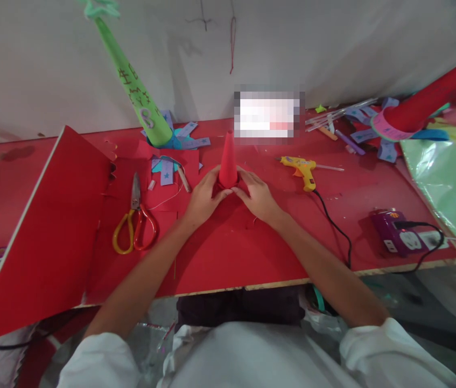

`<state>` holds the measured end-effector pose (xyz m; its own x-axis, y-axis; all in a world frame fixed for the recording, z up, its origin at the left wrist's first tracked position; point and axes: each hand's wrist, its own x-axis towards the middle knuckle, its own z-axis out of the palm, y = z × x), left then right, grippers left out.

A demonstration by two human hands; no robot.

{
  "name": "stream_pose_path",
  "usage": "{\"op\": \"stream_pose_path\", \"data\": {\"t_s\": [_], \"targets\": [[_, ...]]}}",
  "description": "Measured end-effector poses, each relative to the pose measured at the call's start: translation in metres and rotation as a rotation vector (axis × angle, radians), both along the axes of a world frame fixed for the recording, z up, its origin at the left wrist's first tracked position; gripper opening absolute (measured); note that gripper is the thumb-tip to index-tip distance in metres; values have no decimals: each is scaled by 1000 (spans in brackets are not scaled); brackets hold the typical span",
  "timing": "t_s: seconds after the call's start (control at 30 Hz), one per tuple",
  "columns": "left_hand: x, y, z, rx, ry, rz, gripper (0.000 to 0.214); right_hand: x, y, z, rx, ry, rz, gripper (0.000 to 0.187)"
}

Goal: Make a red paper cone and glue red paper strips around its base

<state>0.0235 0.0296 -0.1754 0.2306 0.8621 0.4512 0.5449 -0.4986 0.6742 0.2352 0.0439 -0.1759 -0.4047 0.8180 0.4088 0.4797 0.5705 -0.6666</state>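
A small red cone point(229, 161) stands upright on the red table in front of me. My left hand point(205, 196) curls round the left of its base, and my right hand point(258, 195) does the same on the right. Both thumbs come together at the front of the base, on a dark red edge there. The fingertips behind the cone are hidden. To the right lies a yellow glue gun point(300, 168) with a black cord. Left of my hands are scissors point(135, 221) with one yellow and one red handle.
A tall green cone point(134, 89) stands at the back left. An upright red panel point(44, 231) divides the table on the left. A purple power socket box point(397, 231) is at the right. Beyond it lie green film point(449, 186) and a large red cone point(440, 97).
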Motion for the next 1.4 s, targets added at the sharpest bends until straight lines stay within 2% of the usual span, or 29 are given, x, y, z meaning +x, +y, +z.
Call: {"op": "stream_pose_path", "data": {"t_s": [0.2,0.67,0.8,0.97,1.27,1.4], "targets": [[0,0,0,-55,6,7,56,2,1,-1,-55,-11,-8,46],[1,0,-3,-59,10,-3,51,2,4,-4,-91,-44,3,44],[-1,0,-3,-84,21,0,57,3,4,-4,-112,-46,18,46],[-8,1,-7,-134,62,25,73,5,6,-10,-123,-68,29,58],[-7,1,-3,-138,75,41,65,5,7,-9,-129,-110,14,56],[-8,0,1,-149,35,42,69,6,5,-5,-153,-11,7,52]]}}
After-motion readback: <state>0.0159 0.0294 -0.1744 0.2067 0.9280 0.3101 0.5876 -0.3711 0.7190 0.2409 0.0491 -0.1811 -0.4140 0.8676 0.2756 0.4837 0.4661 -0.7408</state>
